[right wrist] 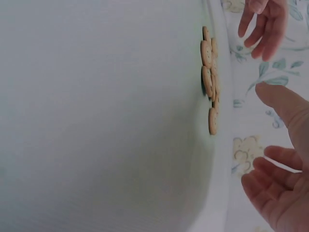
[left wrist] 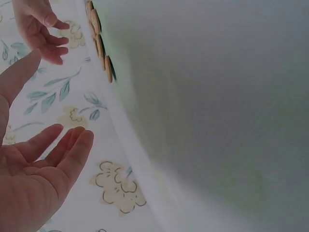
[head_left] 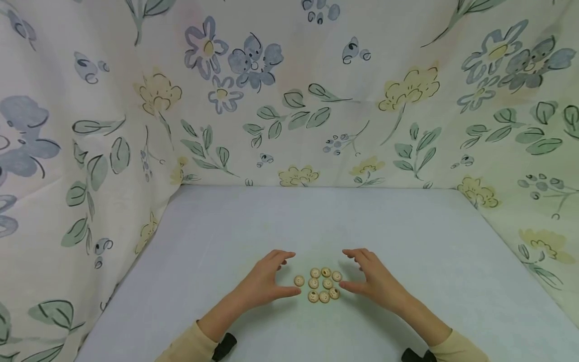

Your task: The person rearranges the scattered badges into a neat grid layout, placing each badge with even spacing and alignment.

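Observation:
Several small round tan discs (head_left: 324,297) with dark marks on their faces lie flat in a loose cluster on the table. One disc (head_left: 299,281) sits a little apart on the left, close to the thumb of my left hand (head_left: 267,281). That hand is spread, thumb and fingers apart, holding nothing. On the other side my right hand (head_left: 373,281) mirrors it, its thumb tip right by the rightmost disc (head_left: 336,276). Both wrist views show the discs (left wrist: 100,46) (right wrist: 206,53) edge-on, with nothing between the fingers of either hand.
A pale cloth covers the table (head_left: 226,221). Behind it and along both sides hangs a curtain (head_left: 289,146) printed with flowers and leaves. Dark bands (head_left: 224,347) show at the wrists, below beige sleeves (head_left: 190,344).

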Demonstrator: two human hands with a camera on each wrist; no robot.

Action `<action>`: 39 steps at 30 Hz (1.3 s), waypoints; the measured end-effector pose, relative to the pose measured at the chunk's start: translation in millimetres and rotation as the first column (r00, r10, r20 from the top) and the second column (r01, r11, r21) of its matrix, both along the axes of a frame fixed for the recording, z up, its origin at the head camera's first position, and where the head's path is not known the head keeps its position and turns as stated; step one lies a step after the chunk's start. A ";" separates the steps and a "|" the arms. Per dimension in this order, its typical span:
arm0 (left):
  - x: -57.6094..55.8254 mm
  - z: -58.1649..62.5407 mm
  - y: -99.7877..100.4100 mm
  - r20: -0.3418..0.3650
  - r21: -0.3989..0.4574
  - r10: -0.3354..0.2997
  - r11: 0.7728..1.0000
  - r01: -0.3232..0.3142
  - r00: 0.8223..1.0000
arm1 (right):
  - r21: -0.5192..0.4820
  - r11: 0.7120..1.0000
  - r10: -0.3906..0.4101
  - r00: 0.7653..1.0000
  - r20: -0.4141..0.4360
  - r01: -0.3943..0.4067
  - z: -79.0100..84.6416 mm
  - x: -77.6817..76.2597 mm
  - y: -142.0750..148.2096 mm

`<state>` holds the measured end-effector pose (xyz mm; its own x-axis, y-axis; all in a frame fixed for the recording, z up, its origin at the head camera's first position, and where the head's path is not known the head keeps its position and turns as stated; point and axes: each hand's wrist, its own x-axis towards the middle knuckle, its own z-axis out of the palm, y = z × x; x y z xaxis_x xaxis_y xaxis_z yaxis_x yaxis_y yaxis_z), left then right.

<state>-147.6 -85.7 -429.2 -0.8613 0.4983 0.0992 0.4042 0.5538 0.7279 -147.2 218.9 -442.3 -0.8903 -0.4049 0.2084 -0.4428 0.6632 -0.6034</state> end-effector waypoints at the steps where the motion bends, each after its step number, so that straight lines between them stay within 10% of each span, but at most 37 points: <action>1: 0.4 -0.8 0.9 0.005 0.004 -0.002 1.000 0.002 1.000 | -0.005 1.000 0.011 1.000 0.004 -0.011 -0.9 0.5 -0.2; 16: -1.3 -13.9 10.8 0.055 -0.065 -0.009 0.998 0.013 0.998 | -0.011 0.994 0.105 0.994 0.031 -0.105 -14.1 10.8 -5.6; 27: -7.1 -17.2 17.1 -0.045 -0.138 -0.120 0.984 0.113 0.992 | -0.035 0.985 0.171 0.985 -0.011 -0.171 -23.7 11.3 -8.9; 39: -5.7 -17.6 22.0 -0.119 -0.242 -0.117 0.967 0.085 0.986 | -0.012 0.991 0.130 0.991 0.019 -0.130 -23.1 12.1 -14.1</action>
<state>-153.3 -63.7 -446.8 -0.7927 0.6047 0.0776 0.5500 0.6543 0.5191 -135.1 204.8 -465.4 -0.8341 -0.5154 0.1965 -0.5130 0.5940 -0.6198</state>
